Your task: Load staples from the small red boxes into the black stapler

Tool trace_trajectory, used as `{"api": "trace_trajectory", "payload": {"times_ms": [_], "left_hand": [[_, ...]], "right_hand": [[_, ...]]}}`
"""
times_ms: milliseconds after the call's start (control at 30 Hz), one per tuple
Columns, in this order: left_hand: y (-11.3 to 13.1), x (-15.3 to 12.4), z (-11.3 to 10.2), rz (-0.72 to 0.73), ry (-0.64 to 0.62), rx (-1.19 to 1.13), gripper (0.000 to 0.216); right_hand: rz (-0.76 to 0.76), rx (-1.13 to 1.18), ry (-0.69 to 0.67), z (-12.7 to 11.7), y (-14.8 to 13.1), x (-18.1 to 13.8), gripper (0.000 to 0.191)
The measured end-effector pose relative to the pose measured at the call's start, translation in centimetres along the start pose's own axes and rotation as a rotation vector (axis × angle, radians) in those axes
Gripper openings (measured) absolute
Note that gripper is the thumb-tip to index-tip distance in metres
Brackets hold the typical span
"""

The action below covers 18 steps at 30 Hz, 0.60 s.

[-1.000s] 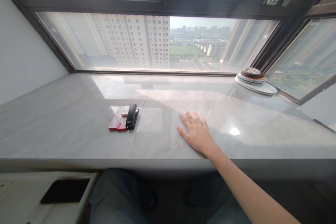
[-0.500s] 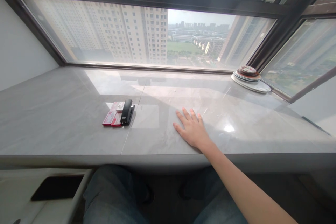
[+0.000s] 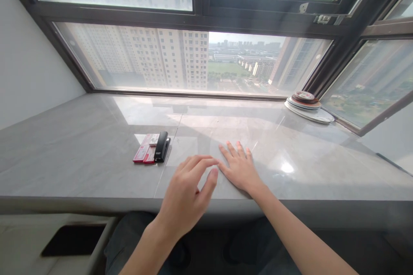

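Observation:
My left hand (image 3: 189, 193) is raised over the front edge of the grey stone-look sill (image 3: 106, 176). Its fingers curve forward, the thumb stands apart from them, and nothing is held. Flat on the sill lies my right hand (image 3: 240, 169), fingers spread and empty, close to the left fingertips. Left of both hands, a black stapler (image 3: 161, 148) rests against or partly on several small red-and-white boxes (image 3: 142, 154). What is in the boxes does not show.
A stack of plates and round pieces (image 3: 303, 109) stands in the far right corner by the window. Dark window frames (image 3: 180, 18) bound the back, a white wall (image 3: 35, 64) the left. Below the front edge, at left, is a pale surface with a black rectangle (image 3: 74, 240).
My left hand has come into view from below, up to beside the right hand. My right hand stays flat on the sill. The view has tilted upward a little.

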State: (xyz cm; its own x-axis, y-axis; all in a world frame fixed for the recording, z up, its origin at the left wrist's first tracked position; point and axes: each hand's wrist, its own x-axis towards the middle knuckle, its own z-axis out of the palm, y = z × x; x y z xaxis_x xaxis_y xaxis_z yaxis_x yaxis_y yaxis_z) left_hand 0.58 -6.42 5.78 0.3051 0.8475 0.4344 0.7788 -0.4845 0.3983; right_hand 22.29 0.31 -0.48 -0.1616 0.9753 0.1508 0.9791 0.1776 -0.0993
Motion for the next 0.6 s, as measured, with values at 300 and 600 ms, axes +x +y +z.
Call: {"api": "trace_trajectory", "payload": {"times_ms": [300,600], "left_hand": [[-6.7,3.8,6.9,-0.13,-0.185,0.31,0.068],[-6.5,3.7,6.8,-0.128,-0.157,0.293,0.069]], "right_hand": [[-0.001,0.009,0.032,1.0,0.2,0.3,0.068],[-0.012,0.02,0.043,0.7,0.0,0.1,0.067]]}}
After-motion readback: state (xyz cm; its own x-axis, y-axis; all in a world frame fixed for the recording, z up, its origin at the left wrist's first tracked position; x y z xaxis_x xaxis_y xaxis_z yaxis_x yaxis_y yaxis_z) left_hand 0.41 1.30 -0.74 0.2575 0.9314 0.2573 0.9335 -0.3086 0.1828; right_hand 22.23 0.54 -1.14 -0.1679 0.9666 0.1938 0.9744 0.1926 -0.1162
